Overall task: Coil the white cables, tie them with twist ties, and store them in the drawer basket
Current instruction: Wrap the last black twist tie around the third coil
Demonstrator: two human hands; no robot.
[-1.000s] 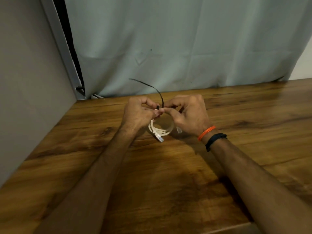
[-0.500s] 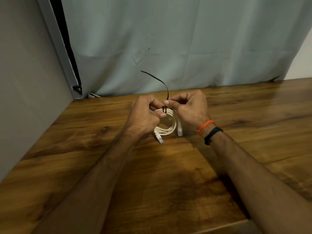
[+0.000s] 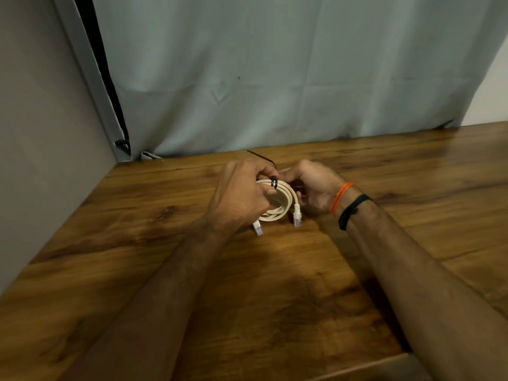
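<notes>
- Head view: the left hand (image 3: 237,199) curls round the near-left side of a coiled white network cable (image 3: 283,200), thumb laid over the strands, and holds the coil just above the wooden tabletop (image 3: 275,298).
- Head view: a black twist tie (image 3: 273,183) is wound round the top of the coil in what look like two turns; its free tail runs up and back behind the fingers toward the curtain (image 3: 275,72).
- Head view: the right hand (image 3: 310,188) has its fingers curled in at the tie and seems to pinch its loose end, though the contact itself is hidden behind the left hand's fingertips.
- Head view: both clear plugs hang free, one (image 3: 297,219) at the right of the coil and one (image 3: 257,229) below the left hand, close to or touching the wood.
- Progress, as I judge it: this cable's coiling is done and the tying is under way, with the tail not yet twisted off or tucked.
- What is left: finishing the tie and storing the bundle. No drawer basket and no other cables are in view, so how many remain cannot be told.
</notes>
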